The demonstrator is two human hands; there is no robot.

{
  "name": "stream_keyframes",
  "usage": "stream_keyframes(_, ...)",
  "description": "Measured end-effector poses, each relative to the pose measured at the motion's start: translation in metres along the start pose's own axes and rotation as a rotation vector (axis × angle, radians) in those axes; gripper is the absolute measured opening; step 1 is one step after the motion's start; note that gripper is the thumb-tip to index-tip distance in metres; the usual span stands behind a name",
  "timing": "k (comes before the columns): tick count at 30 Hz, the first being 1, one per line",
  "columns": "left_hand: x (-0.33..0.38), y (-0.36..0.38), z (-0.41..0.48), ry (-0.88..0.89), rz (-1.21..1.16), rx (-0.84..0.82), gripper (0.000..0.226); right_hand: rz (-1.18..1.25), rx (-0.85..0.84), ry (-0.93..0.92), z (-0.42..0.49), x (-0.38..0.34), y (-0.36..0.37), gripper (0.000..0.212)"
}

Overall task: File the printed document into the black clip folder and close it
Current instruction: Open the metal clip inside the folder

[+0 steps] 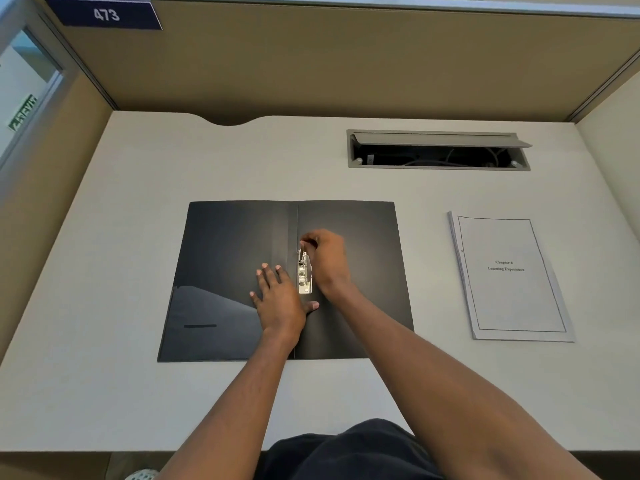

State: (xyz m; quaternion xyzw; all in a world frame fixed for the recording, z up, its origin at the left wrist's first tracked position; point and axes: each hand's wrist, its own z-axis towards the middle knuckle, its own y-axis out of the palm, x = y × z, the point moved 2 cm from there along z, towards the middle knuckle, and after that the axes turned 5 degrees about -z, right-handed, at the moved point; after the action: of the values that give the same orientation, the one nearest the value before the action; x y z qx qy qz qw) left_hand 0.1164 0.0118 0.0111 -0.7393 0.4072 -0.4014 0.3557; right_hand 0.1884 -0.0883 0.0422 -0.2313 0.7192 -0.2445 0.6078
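The black clip folder [221,271] lies open flat in the middle of the desk, with both covers spread. A silver metal clip [304,275] runs along its spine on the right inner cover. My left hand [280,299] rests flat with fingers spread on the left cover next to the clip. My right hand [325,261] pinches the upper end of the clip's lever. The printed document [509,275], a white stapled stack with a bordered title page, lies on the desk to the right of the folder, apart from it.
A grey cable tray [438,150] with its lid raised is set into the white desk [138,393] behind the folder. Tan partition walls [311,57] close the desk at the back and both sides. A dark garment [343,452] shows at the near edge.
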Motion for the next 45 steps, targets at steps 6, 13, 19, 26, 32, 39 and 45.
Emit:
stream_keyframes(6, -0.002, 0.000, 0.001, -0.007, 0.029, -0.002, 0.121, -0.071, -0.063, -0.014, 0.032, -0.001, 0.011, 0.029)
stream_keyframes(13, -0.001, 0.001, 0.004, -0.010, 0.038, -0.014, 0.121, -0.124, -0.149, 0.067, 0.056, 0.006, 0.017, 0.031)
stream_keyframes(19, 0.000, 0.000, 0.005, -0.011, 0.054, -0.016, 0.121, -0.184, -0.185, 0.064, 0.067, 0.013, 0.021, 0.030)
stream_keyframes(26, 0.002, -0.002, 0.008, -0.017, 0.035, -0.030, 0.122, -0.171, -0.193, 0.033, 0.067, 0.012, 0.017, 0.033)
stream_keyframes(32, 0.005, -0.007, 0.007, -0.026, 0.033, -0.047, 0.122, -0.173, -0.160, -0.063, 0.047, 0.016, 0.004, 0.040)
stream_keyframes(39, 0.006, -0.010, 0.004, -0.042, 0.038, -0.036, 0.120, -0.227, -0.130, -0.094, 0.012, 0.032, -0.012, 0.048)
stream_keyframes(45, 0.026, -0.010, -0.016, 0.044, 0.020, 0.071, 0.095, -0.200, -0.046, -0.088, -0.016, 0.059, -0.044, 0.049)
